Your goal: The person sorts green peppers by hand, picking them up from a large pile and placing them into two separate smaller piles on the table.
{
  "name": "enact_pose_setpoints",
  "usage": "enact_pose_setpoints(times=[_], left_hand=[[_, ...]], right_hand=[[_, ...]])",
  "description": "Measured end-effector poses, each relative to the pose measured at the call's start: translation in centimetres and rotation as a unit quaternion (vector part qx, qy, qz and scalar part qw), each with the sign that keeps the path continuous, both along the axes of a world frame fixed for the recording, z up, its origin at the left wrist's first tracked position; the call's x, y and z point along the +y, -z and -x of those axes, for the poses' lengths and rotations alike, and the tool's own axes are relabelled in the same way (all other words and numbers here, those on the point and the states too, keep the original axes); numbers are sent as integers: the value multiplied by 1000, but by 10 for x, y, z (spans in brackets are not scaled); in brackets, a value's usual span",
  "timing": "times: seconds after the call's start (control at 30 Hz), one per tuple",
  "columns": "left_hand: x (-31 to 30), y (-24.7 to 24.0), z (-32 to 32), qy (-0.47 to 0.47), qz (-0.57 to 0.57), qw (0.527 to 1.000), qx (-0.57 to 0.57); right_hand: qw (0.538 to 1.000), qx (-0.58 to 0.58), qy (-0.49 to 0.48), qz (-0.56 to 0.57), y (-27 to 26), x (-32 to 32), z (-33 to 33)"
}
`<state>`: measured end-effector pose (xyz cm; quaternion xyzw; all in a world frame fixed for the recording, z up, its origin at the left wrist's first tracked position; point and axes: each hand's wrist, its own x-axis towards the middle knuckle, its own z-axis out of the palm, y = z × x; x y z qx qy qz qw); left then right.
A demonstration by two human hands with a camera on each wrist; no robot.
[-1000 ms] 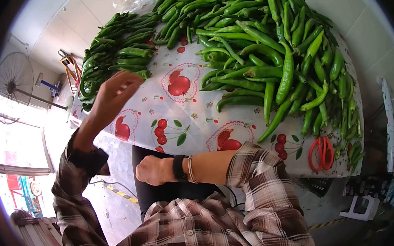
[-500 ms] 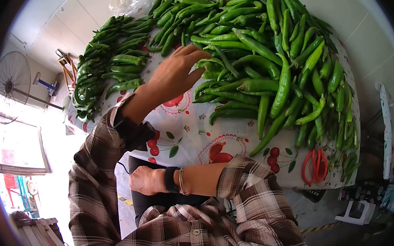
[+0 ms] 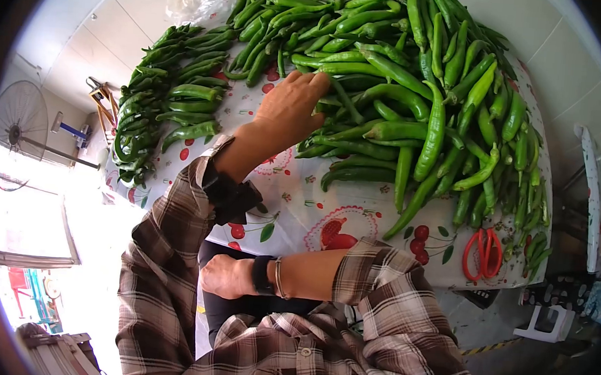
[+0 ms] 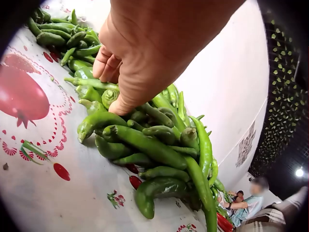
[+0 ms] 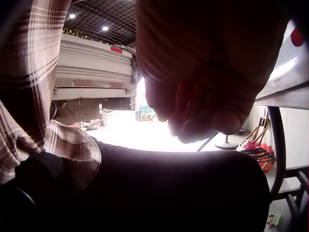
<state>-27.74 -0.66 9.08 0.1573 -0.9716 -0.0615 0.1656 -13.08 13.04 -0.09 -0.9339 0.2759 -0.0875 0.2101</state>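
Observation:
In the head view, a large pile of long green peppers (image 3: pixel 395 131) covers the back and right of the table. My left hand (image 3: pixel 285 110) reaches into the pile's near left edge. Seen from the left wrist, the left hand's thumb and bent fingers (image 4: pixel 100 63) stand on either side of some green peppers (image 4: pixel 109 98), gripping them; the fingertips are partly hidden among the pile. At the back left lies a smaller group of peppers (image 3: pixel 194 91) in rows. My right hand (image 3: pixel 228 276), loosely curled with nothing in it, rests on the dark-trousered thigh below the table edge.
A fruit-printed plastic cloth (image 3: pixel 292 204) covers the table. Red-handled scissors (image 3: pixel 477 259) lie near its right front corner. A clear plastic bag (image 3: pixel 198 0) is at the back left. A fan (image 3: pixel 17 129) stands far left; a white frame-like object (image 3: pixel 549 322) is at lower right.
My left hand has moved from the smaller pepper group rightward to the large pile, where its fingers now close over peppers at the edge. The right hand has stayed on the thigh.

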Motion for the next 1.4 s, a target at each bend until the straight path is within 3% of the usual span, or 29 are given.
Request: enact_pose_setpoints(times=[0.17,0.6,0.67,0.77,0.97,1.17,1.4], left_hand=[[1,-5,-10,2,1,1000,-5],[8,-19,-105,-100,-73,988,-88],[12,-18,-110,-101,-96,987,-80],[9,-12,-116,-31,-129,990,-46],[11,-27,-116,-49,-209,976,-17],[20,-29,-104,59,-75,995,5],[25,-36,-85,55,-69,996,-32]], right_hand=[[1000,4,7,-17,-4,1,3],[999,46,-10,-2,-7,2,6],[997,73,-12,-6,-11,2,9],[996,83,-18,-9,-15,2,11],[996,84,-17,-18,-14,2,10],[998,65,-18,-9,-11,2,10],[995,85,-17,-49,-17,0,10]])
